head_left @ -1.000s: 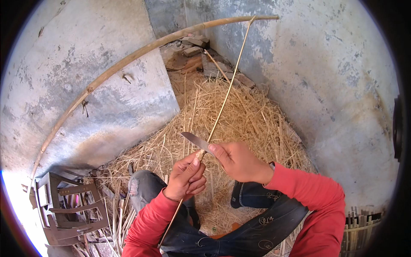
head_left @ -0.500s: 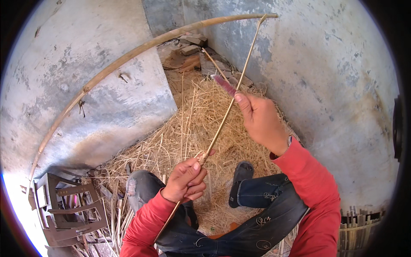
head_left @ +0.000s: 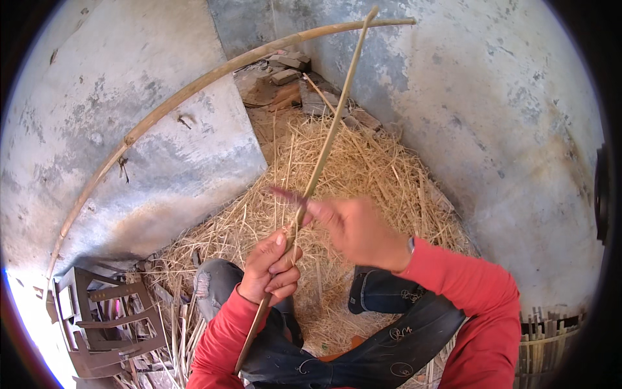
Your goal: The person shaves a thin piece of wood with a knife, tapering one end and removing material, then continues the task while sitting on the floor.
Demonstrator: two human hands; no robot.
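Note:
My left hand point(head_left: 269, 268) is wrapped around a long, thin bamboo strip point(head_left: 333, 129), which slants from beside my left thigh up to the wall ahead. Just above it, my right hand point(head_left: 361, 232), somewhat blurred, grips a short knife point(head_left: 285, 194). The knife's flat, reddish blade points left and lies across the strip, while its handle is hidden in my fist. Near my left fingers a thin shaving seems to curl off the strip. The strip's upper end overlaps a curved bamboo pole point(head_left: 214, 72) in the view; I cannot tell whether they touch.
Pale straw-like shavings point(head_left: 369, 168) cover the floor between my legs and the walls. A broken dark wooden chair point(head_left: 116, 318) lies at the left. Bricks point(head_left: 287, 76) are piled in the far corner. At the lower right stands a slatted basket point(head_left: 547, 343).
My right hand and the knife have come down along the strip toward my left hand. The strip's top end has shifted left and up.

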